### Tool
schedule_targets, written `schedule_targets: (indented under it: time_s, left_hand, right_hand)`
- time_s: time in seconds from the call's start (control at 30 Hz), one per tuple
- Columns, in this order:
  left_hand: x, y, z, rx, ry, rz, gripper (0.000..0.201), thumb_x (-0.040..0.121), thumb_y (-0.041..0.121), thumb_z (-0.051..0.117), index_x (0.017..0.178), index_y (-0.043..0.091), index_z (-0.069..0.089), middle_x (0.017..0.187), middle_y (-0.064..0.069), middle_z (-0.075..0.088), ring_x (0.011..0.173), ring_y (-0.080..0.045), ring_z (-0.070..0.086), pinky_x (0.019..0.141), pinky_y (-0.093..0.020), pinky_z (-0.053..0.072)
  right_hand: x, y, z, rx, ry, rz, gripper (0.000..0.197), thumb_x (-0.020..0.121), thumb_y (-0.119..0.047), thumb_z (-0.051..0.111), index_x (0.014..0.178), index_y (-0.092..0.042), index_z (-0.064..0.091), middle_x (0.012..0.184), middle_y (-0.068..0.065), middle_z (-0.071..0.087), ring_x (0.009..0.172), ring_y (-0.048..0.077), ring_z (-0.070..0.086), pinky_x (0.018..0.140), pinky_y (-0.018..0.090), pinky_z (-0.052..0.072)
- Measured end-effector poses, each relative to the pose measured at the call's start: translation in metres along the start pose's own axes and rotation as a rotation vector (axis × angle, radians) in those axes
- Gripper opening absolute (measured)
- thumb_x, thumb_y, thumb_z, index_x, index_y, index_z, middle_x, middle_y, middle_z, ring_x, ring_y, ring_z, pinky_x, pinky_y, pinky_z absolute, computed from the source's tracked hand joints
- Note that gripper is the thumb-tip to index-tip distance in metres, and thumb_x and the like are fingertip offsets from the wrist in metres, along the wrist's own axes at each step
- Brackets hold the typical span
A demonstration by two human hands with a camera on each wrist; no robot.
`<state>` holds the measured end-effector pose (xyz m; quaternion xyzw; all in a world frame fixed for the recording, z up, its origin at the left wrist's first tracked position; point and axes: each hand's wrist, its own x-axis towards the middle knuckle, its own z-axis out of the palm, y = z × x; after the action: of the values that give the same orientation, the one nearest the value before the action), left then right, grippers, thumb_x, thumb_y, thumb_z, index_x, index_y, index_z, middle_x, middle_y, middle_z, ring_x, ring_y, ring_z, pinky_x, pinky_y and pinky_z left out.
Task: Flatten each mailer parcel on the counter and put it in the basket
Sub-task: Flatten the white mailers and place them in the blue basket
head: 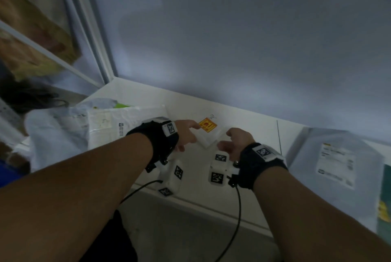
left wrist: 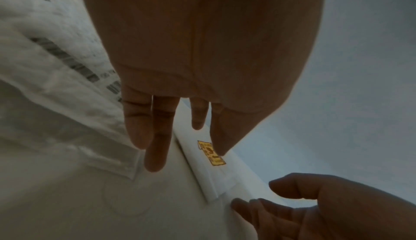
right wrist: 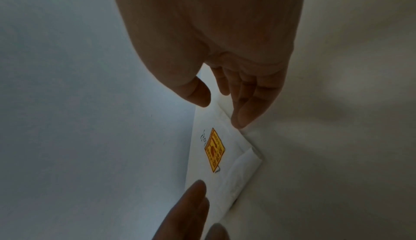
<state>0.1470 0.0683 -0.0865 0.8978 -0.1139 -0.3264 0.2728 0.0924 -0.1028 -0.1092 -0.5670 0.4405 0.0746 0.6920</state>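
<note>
A small white mailer parcel (head: 208, 138) with a yellow and red sticker (head: 207, 124) lies flat on the white counter (head: 254, 135), close to the wall. My left hand (head: 186, 132) reaches over its left end with straight fingers (left wrist: 155, 146); the forefinger tip hovers at the sticker (left wrist: 211, 153). My right hand (head: 234, 141) is at the parcel's right end, its fingers (right wrist: 243, 112) loosely bent, the tips touching the parcel's (right wrist: 202, 165) edge and the thumb (right wrist: 198, 96) just above it. Neither hand grips the parcel.
A heap of white and grey mailers (head: 101, 122) fills the counter to the left. A grey mailer with a white label (head: 336, 160) lies to the right, with a green item (head: 385, 198) at the frame edge. The counter's front edge (head: 190, 200) runs below my wrists.
</note>
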Motion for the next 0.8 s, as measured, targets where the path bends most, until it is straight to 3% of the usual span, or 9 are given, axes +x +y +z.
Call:
schedule_targets:
  time_s: [0.07,0.17,0.27,0.33,0.4,0.5,0.67,0.73,0.8]
  left_hand:
    - [0.004,0.003,0.006,0.029,-0.01,-0.006,0.053,0.095,0.02,0.052,0.143,0.037,0.038,0.134,-0.009,0.051,0.082,-0.025,0.068,0.059,-0.028,0.056]
    - [0.01,0.001,0.015,0.08,-0.018,-0.002,0.052,0.098,0.011,0.047,0.146,0.027,0.037,0.144,-0.008,0.042,0.087,-0.025,0.056,0.037,-0.017,0.042]
    - [0.013,-0.001,0.018,0.127,-0.008,0.002,0.052,0.097,0.009,0.048,0.147,0.022,0.038,0.147,-0.006,0.041,0.088,-0.025,0.056,0.036,-0.015,0.041]
    - [0.014,-0.001,0.017,0.163,-0.007,0.019,0.056,0.094,0.009,0.054,0.146,0.02,0.038,0.147,-0.003,0.042,0.083,-0.021,0.057,0.044,-0.017,0.047]
    - [0.013,0.001,0.017,0.228,-0.045,0.047,0.062,0.089,0.012,0.062,0.145,0.019,0.038,0.144,-0.001,0.046,0.092,-0.022,0.059,0.065,-0.027,0.055]
    - [0.007,0.007,0.017,0.374,-0.026,0.094,0.063,0.082,0.027,0.073,0.137,0.02,0.045,0.131,0.0,0.057,0.102,-0.021,0.06,0.084,-0.03,0.05]
    - [-0.01,0.024,-0.002,0.504,0.132,0.145,0.069,0.064,0.06,0.078,0.121,0.033,0.052,0.115,-0.001,0.052,0.103,-0.025,0.055,0.091,-0.038,0.047]
    - [-0.026,0.036,-0.009,0.551,0.136,0.214,0.073,0.061,0.065,0.077,0.123,0.037,0.05,0.118,0.002,0.051,0.105,-0.024,0.054,0.093,-0.039,0.046]
    - [-0.045,0.052,-0.015,0.557,0.159,0.287,0.06,0.073,0.06,0.072,0.124,0.035,0.053,0.119,0.002,0.055,0.107,-0.023,0.055,0.091,-0.034,0.044]
  right_hand:
    - [0.003,0.004,0.001,0.042,0.006,0.02,0.011,0.095,-0.011,0.049,0.086,-0.003,0.05,0.088,0.022,0.064,0.062,0.028,0.058,0.049,0.028,0.049]
    - [0.004,0.01,0.006,0.077,-0.016,0.011,0.019,0.092,-0.011,0.051,0.103,0.002,0.059,0.085,0.021,0.066,0.056,0.027,0.057,0.049,0.028,0.048]
    - [0.008,0.013,0.007,0.082,-0.05,0.009,0.021,0.091,-0.009,0.054,0.105,0.003,0.062,0.083,0.02,0.066,0.053,0.025,0.054,0.052,0.029,0.046]
    - [0.008,0.013,0.008,0.075,-0.084,0.013,0.013,0.092,-0.009,0.056,0.097,0.002,0.062,0.075,0.015,0.062,0.05,0.021,0.05,0.053,0.029,0.041]
    - [0.006,0.013,0.011,0.069,-0.131,0.011,0.011,0.093,-0.009,0.058,0.083,-0.004,0.059,0.063,0.009,0.053,0.044,0.016,0.042,0.048,0.026,0.034]
    - [0.0,0.013,0.014,-0.03,-0.134,-0.03,0.025,0.092,-0.009,0.062,0.067,-0.005,0.056,0.06,0.008,0.047,0.045,0.018,0.037,0.048,0.028,0.03]
    - [-0.03,0.0,0.006,-0.035,-0.116,-0.089,0.009,0.088,-0.013,0.057,0.086,-0.006,0.062,0.065,0.007,0.051,0.048,0.018,0.039,0.046,0.027,0.031]
    - [-0.049,-0.011,-0.006,0.02,-0.129,-0.131,0.009,0.087,-0.011,0.054,0.083,-0.007,0.06,0.059,0.006,0.051,0.046,0.017,0.038,0.047,0.028,0.029]
    - [-0.069,-0.023,-0.019,0.038,-0.153,-0.164,0.015,0.089,-0.013,0.052,0.075,-0.008,0.057,0.054,0.005,0.052,0.045,0.017,0.038,0.048,0.027,0.028]
